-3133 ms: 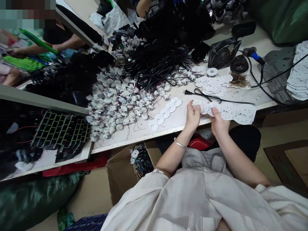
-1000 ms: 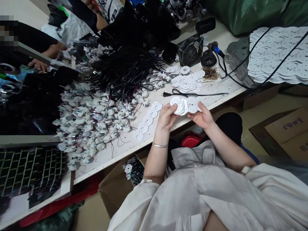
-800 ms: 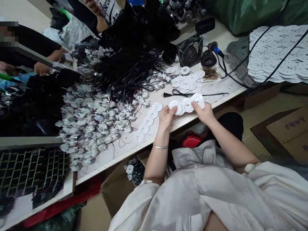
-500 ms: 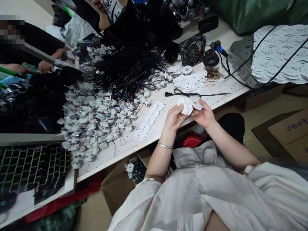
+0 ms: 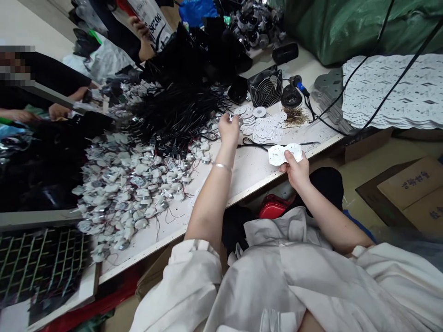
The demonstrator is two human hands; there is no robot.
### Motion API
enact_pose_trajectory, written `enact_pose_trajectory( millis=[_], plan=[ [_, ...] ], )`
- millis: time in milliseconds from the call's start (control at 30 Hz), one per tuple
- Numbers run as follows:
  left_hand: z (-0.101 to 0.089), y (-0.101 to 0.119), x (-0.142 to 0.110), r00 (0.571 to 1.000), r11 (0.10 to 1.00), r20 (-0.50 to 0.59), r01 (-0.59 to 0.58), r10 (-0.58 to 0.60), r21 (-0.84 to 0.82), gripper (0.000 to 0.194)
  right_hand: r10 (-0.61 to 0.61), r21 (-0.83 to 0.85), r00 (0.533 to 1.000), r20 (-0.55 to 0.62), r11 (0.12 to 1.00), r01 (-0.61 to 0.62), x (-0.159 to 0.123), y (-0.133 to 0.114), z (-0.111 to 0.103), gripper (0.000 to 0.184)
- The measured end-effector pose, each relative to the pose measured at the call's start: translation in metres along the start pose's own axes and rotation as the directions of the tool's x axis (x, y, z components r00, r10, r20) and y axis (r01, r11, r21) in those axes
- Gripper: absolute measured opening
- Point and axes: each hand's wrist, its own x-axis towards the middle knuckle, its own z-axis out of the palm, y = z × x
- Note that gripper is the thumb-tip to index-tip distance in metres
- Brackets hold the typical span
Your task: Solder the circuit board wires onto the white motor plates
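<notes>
Toward the left of the white worktop [image 5: 249,184], a heap of small white round parts with silver cylinders and thin red wires [image 5: 128,184] spreads below a tangle of black cables [image 5: 180,113]. Just right of these, the left hand [image 5: 228,130] reaches far across with its fingers partly curled, the fingertips [image 5: 236,118] at the edge of a loose pile of white perforated round circuit boards [image 5: 265,129]; whether they grip anything cannot be told. Behind that pile stands a black wire-guarded fan [image 5: 266,87]. Further right and nearer, the right hand [image 5: 293,169] is closed on a short white scalloped board strip [image 5: 284,153], holding it up over the worktop's near edge. At far right lies a tall stack of white scalloped boards [image 5: 391,90].
</notes>
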Motion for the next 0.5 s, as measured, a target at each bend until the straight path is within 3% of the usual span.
enact_pose_trajectory(
  millis=[33, 67, 100, 133, 200, 233, 367, 433, 500],
  plan=[
    [-0.003, -0.003, -0.019, 0.999, 0.998, -0.021, -0.049, 0.049, -0.036, 0.023, -0.039, -0.003, 0.999, -0.007, 0.999, 0.039, 0.0, 0.001, 0.0, 0.058],
    [-0.008, -0.008, -0.042, 0.995, 0.995, 0.068, -0.062, 0.068, -0.083, 0.03, -0.069, -0.007, 0.998, -0.009, 0.998, 0.069, -0.001, 0.001, 0.001, 0.056],
    [-0.013, -0.014, -0.065, 0.962, 0.992, 0.269, 0.001, 0.033, -0.124, 0.04, -0.088, -0.016, 0.996, 0.002, 0.996, 0.088, -0.001, 0.001, 0.001, 0.054],
    [-0.018, -0.021, -0.086, 0.879, 0.98, 0.475, 0.131, -0.046, -0.147, 0.051, -0.093, -0.031, 0.995, 0.024, 0.995, 0.094, -0.001, 0.0, 0.001, 0.052],
    [-0.026, -0.032, -0.117, 0.789, 0.942, 0.608, 0.262, -0.084, -0.209, 0.059, -0.054, -0.086, 0.992, 0.11, 0.994, 0.064, 0.0, -0.005, 0.0, 0.052],
    [-0.029, -0.036, -0.126, 0.789, 0.929, 0.607, 0.289, -0.094, -0.232, 0.06, -0.017, -0.128, 0.986, 0.168, 0.991, 0.039, 0.001, -0.008, -0.001, 0.053],
    [-0.031, -0.044, -0.13, 0.899, 0.954, 0.43, 0.196, -0.083, -0.225, 0.049, 0.112, -0.374, 0.942, 0.315, 0.927, 0.015, 0.006, -0.017, -0.004, 0.057],
    [-0.028, -0.045, -0.131, 0.952, 0.985, 0.306, 0.076, -0.025, -0.154, 0.036, 0.058, -0.496, 0.954, 0.295, 0.862, 0.101, 0.006, -0.015, -0.003, 0.053],
    [-0.023, -0.044, -0.137, 0.986, 0.997, 0.149, -0.075, 0.079, -0.031, 0.023, -0.088, -0.57, 0.965, 0.248, 0.792, 0.218, 0.003, -0.009, 0.0, 0.05]
  ],
)
